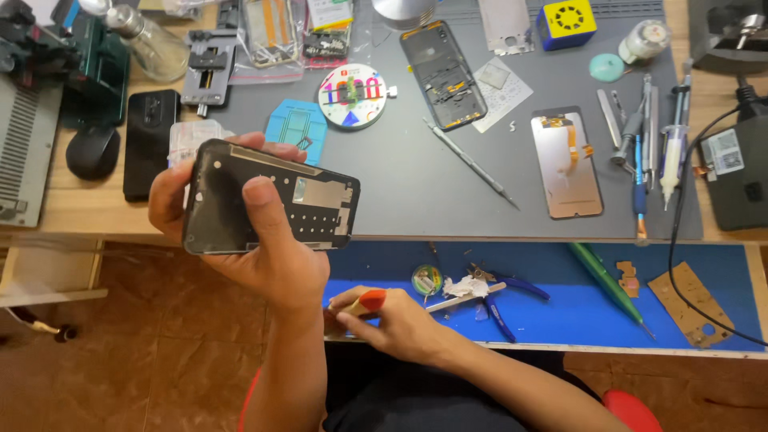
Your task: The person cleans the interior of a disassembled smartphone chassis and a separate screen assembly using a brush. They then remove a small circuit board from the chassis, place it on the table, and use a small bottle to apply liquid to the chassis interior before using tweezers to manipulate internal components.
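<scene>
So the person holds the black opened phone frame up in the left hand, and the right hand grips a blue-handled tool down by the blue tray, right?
Not quite: the tool's handle is orange, not blue. The head view shows the left hand holding the black opened phone frame up, while the right hand grips an orange-handled tool down by the blue tray. The blue handles belong to the pliers lying in that tray.

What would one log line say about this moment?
left hand: holds opened phone | right hand: holds orange-tipped tool | below: blue mat, pliers
</scene>
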